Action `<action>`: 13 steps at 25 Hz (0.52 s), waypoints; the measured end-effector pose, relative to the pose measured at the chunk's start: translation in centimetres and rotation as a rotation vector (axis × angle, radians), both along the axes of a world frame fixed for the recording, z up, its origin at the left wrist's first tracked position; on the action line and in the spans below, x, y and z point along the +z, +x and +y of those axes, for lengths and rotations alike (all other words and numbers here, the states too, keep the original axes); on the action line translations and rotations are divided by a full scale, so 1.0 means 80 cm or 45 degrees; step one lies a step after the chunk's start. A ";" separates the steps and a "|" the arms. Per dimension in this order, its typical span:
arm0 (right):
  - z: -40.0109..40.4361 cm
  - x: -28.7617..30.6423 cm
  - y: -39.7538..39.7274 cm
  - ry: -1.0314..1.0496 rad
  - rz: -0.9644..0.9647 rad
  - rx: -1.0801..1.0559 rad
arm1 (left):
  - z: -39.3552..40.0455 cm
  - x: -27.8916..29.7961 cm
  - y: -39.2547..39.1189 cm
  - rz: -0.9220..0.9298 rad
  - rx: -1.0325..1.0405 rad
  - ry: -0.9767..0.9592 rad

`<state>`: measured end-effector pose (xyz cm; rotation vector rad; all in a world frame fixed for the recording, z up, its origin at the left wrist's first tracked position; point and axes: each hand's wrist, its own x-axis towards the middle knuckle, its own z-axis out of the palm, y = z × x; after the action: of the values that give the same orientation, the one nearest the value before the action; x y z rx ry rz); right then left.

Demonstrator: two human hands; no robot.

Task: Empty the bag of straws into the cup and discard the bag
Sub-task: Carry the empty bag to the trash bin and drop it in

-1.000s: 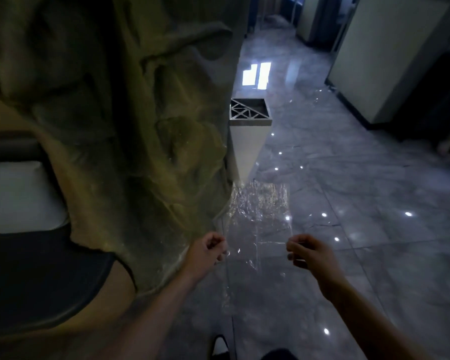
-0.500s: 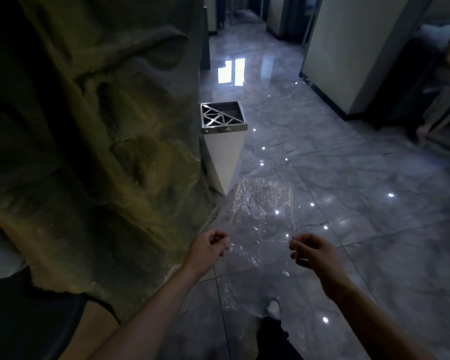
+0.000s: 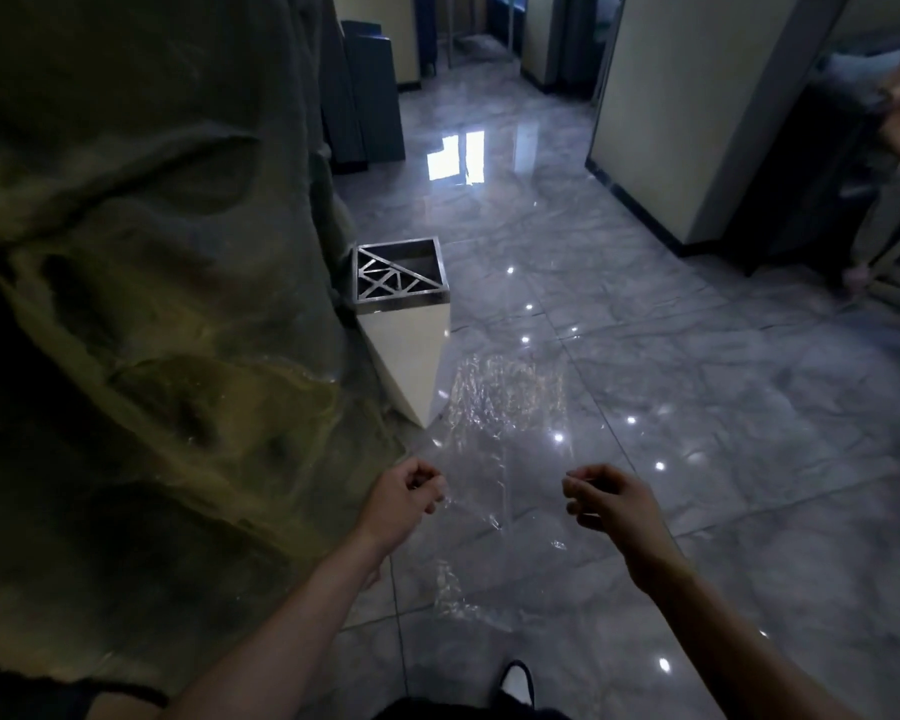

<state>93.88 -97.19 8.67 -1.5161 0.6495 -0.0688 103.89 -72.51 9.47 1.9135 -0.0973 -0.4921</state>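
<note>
A clear, crinkled plastic bag is stretched out flat in front of me above the floor. My left hand pinches its left edge and my right hand pinches its right edge, both with fingers closed. No straws show inside the bag and no cup is in view. Just beyond the bag's far end stands a white, tapered waste bin with a metal lattice top, partly open on its right side.
A big rough rock-like wall fills the left side, right against the bin. Glossy grey tile floor spreads to the right. A cream pillar stands at the back right, dark panels behind the bin. My shoe shows at the bottom.
I have walked closer: the bin has come nearer and sits larger in view. Both hands keep hold of the spread bag in the same pose.
</note>
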 end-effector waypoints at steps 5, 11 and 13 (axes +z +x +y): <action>-0.052 0.006 0.041 0.010 -0.014 -0.007 | -0.054 -0.007 0.043 0.008 0.008 0.021; -0.095 -0.003 0.108 -0.026 0.010 -0.009 | -0.093 -0.027 0.119 0.036 -0.019 0.028; -0.107 -0.008 0.143 -0.040 0.017 -0.007 | -0.104 -0.035 0.154 0.052 -0.011 0.007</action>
<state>105.35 -105.74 8.04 -1.5460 0.6661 -0.0738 116.21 -80.82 6.71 1.9079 -0.0776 -0.5373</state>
